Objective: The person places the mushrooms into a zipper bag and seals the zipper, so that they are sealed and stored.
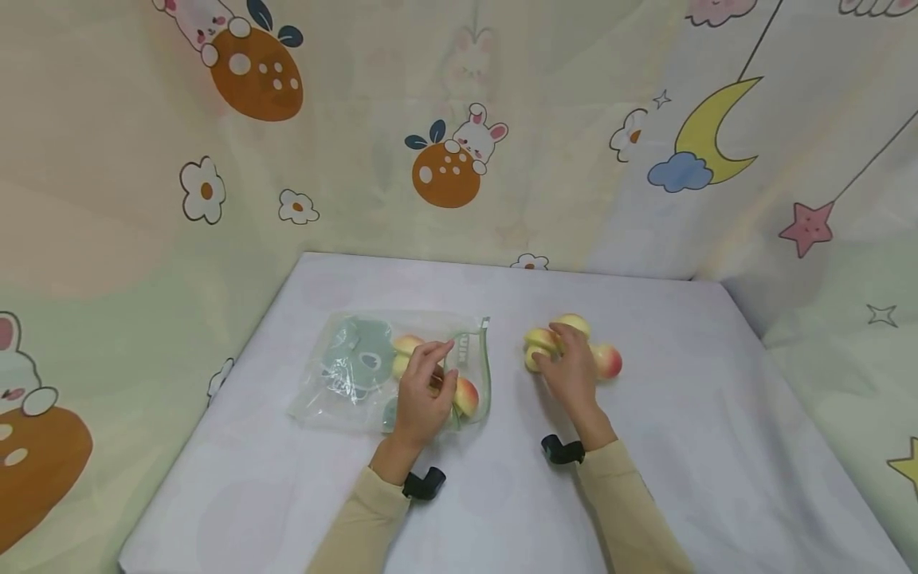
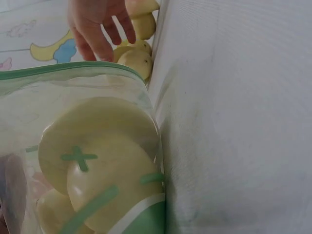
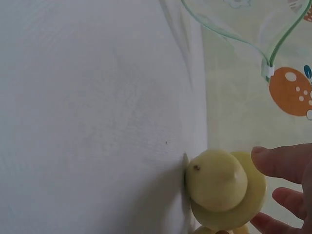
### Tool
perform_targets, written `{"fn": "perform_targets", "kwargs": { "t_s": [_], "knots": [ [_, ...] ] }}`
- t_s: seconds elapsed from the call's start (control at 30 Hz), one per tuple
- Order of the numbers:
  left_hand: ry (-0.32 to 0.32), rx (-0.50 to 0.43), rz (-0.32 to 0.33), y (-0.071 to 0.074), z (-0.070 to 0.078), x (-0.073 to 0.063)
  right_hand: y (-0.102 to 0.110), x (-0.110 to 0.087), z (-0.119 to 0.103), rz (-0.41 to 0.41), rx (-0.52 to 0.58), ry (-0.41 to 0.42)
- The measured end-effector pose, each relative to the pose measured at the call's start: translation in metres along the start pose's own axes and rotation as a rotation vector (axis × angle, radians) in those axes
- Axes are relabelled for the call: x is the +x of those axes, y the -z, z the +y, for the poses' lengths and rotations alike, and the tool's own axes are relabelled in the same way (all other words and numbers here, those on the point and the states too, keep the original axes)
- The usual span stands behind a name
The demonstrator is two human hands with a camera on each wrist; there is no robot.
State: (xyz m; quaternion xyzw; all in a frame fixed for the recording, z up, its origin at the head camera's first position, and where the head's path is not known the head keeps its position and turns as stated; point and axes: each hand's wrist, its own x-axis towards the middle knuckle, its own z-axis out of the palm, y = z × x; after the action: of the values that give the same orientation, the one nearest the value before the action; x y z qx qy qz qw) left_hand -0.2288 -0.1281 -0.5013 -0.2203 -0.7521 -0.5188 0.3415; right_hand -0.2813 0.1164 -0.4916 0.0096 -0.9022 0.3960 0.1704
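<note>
A clear zip bag (image 1: 351, 359) with a green print and green zip edge lies on the table. Several yellow, red-blushed fruits (image 2: 114, 180) show through its film. My left hand (image 1: 425, 395) is over the bag's zip end, thumb and forefinger apart, with a blushed fruit (image 1: 466, 396) beside the thumb. In the right wrist view the zip mouth (image 3: 269, 68) spreads in a V. My right hand (image 1: 574, 375) reaches over a loose cluster of similar fruits. Its fingers are spread at the cluster's edge, a fingertip right at one pale yellow fruit (image 3: 217, 180).
A white cloth covers the table (image 1: 717, 446). Behind and beside it hangs a printed curtain (image 1: 358, 159) with rabbits, oranges and a moon. Black wrist cameras sit on both wrists. One red-cheeked fruit (image 1: 608, 361) lies at the right of the loose cluster.
</note>
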Motion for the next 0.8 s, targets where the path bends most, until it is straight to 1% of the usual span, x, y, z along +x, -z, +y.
{"fn": "perform_targets", "kwargs": {
  "t_s": [0.07, 0.2, 0.3, 0.33, 0.43, 0.53, 0.63, 0.73, 0.8],
  "knots": [
    [0.001, -0.004, -0.001, 0.000, -0.001, -0.001, -0.004, 0.000, 0.003, -0.033, -0.009, -0.001],
    [0.002, 0.011, 0.003, -0.001, -0.002, -0.001, -0.016, -0.005, 0.009, -0.033, -0.002, 0.047],
    [0.005, 0.023, 0.007, -0.002, 0.000, 0.000, -0.019, -0.007, 0.008, -0.034, -0.001, 0.068],
    [0.002, 0.023, 0.009, -0.002, 0.001, 0.001, -0.019, -0.007, 0.007, -0.045, 0.003, 0.067],
    [-0.010, 0.016, 0.011, -0.002, 0.010, 0.005, -0.017, -0.007, 0.005, -0.066, -0.011, 0.082],
    [-0.024, 0.009, 0.010, 0.002, 0.024, 0.010, -0.017, -0.007, 0.003, -0.098, -0.034, 0.092],
    [-0.036, 0.012, 0.012, 0.005, 0.037, 0.014, -0.017, -0.009, 0.004, -0.121, -0.032, 0.106],
    [-0.049, 0.016, 0.022, 0.006, 0.041, 0.016, -0.017, -0.011, 0.005, -0.120, -0.009, 0.108],
    [-0.060, 0.018, 0.035, 0.004, 0.037, 0.014, -0.017, -0.013, 0.006, -0.105, 0.018, 0.098]
  ]
}}
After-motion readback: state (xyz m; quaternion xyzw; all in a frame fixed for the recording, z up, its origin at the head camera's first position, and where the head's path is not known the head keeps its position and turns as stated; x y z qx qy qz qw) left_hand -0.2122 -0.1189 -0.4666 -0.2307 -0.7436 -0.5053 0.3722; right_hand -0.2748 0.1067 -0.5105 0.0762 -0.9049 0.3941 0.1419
